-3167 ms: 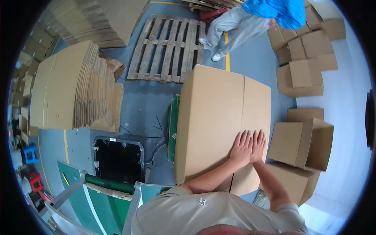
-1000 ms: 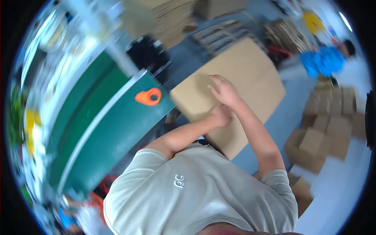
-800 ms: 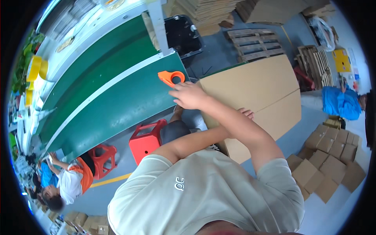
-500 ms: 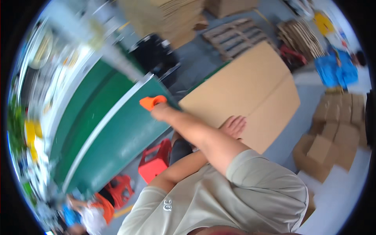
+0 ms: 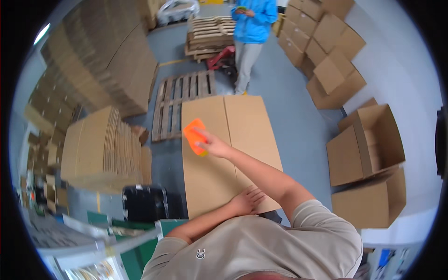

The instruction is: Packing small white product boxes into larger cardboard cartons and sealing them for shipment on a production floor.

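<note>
A large flat cardboard sheet (image 5: pixel 252 126) with a crease running along it lies in front of me. My left hand (image 5: pixel 248 200) rests flat on its near part, fingers stretched out. My right hand (image 5: pixel 215 144) is closed around an orange plastic hand tool (image 5: pixel 195 131) with a looped grip. The tool is above the left half of the sheet; whether it touches the cardboard I cannot tell. Its exact kind is unclear.
A wooden pallet (image 5: pixel 172 102) lies beyond the sheet, near a person in a blue jacket (image 5: pixel 254 25) and a red pallet jack (image 5: pixel 221 58). Cardboard stacks (image 5: pixel 91 149) stand at left, open boxes (image 5: pixel 368 144) at right. A black crate (image 5: pixel 144 203) sits near left.
My view has swung from the green table toward the pallets. My right hand has carried the orange tool from over the green table to over the cardboard. My left hand stays on the sheet.
</note>
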### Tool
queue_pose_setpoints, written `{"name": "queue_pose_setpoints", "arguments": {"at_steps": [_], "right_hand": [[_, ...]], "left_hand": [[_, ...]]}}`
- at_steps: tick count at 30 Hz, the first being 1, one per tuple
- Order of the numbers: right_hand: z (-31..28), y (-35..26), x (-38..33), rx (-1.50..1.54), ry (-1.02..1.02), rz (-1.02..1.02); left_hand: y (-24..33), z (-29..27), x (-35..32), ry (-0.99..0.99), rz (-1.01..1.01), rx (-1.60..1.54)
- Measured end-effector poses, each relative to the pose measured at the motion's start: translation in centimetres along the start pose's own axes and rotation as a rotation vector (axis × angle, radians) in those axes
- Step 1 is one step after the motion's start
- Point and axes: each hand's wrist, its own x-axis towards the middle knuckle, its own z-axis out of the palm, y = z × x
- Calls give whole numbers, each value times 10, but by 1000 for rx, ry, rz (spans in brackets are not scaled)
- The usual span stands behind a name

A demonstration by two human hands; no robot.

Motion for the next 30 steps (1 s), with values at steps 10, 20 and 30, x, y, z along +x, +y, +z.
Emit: {"name": "queue_pose_setpoints", "arguments": {"at_steps": [10, 20, 30], "right_hand": [[-45, 95, -79, -66, 513, -83], [-42, 107, -95, -113, 443, -21], [-47, 107, -99, -194, 395, -38]], "left_hand": [[-53, 6, 5, -183, 202, -286], [-232, -119, 24, 851, -850, -525], [-300, -140, 55, -62, -1142, -1381]]}}
